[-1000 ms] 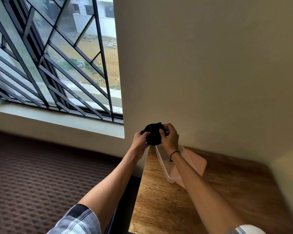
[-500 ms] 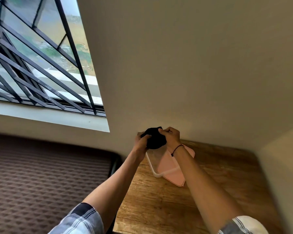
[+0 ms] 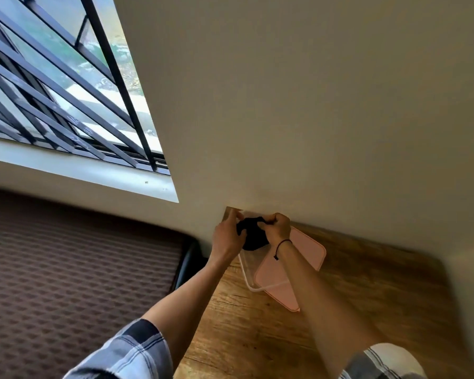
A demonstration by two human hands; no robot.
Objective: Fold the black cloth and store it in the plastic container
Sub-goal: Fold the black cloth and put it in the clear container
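The black cloth (image 3: pixel 253 235) is bunched into a small bundle at the far left corner of the wooden table (image 3: pixel 353 310). My left hand (image 3: pixel 226 236) grips its left side and my right hand (image 3: pixel 278 227) pinches its top right. The bundle sits at the far end of the clear plastic container (image 3: pixel 245 272), low over its opening; whether it rests inside I cannot tell. A pink lid (image 3: pixel 293 272) lies beside the container on the right, partly under my right forearm.
A beige wall (image 3: pixel 312 119) rises directly behind the table. A barred window (image 3: pixel 66 91) with a white sill is at upper left. A brown patterned mattress (image 3: pixel 80 269) lies left of the table, with a dark gap between them.
Both hands have lowered the bundled cloth from above the table down to the container's far end. The camera has tilted and shifted, so the window moved left.
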